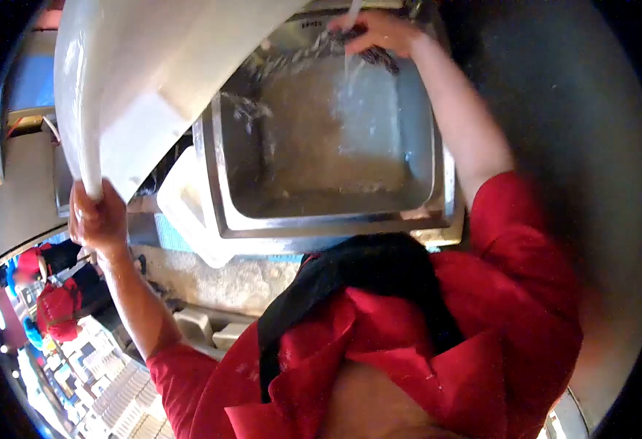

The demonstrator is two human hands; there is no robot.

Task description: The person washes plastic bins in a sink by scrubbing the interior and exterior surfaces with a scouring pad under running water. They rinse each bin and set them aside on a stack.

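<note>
My left hand [98, 216] grips the thick rim of a large white plastic container [160, 55], which is tilted up at the upper left and partly out of view. Over the far side of a steel sink [321, 227], my right hand [383, 33] is closed around a dark, coarse scrubber [379, 58]. A thin stream of water [350, 58] runs down beside the fingers of that hand. Water stands in the sink, rippled and splashing along the far wall.
A smaller white plastic container [189, 197] sits against the sink's left side. At the lower left, people in red shirts [61, 304] stand near rows of pale stacked items [120, 395]. A grey wall [577, 183] rises on the right.
</note>
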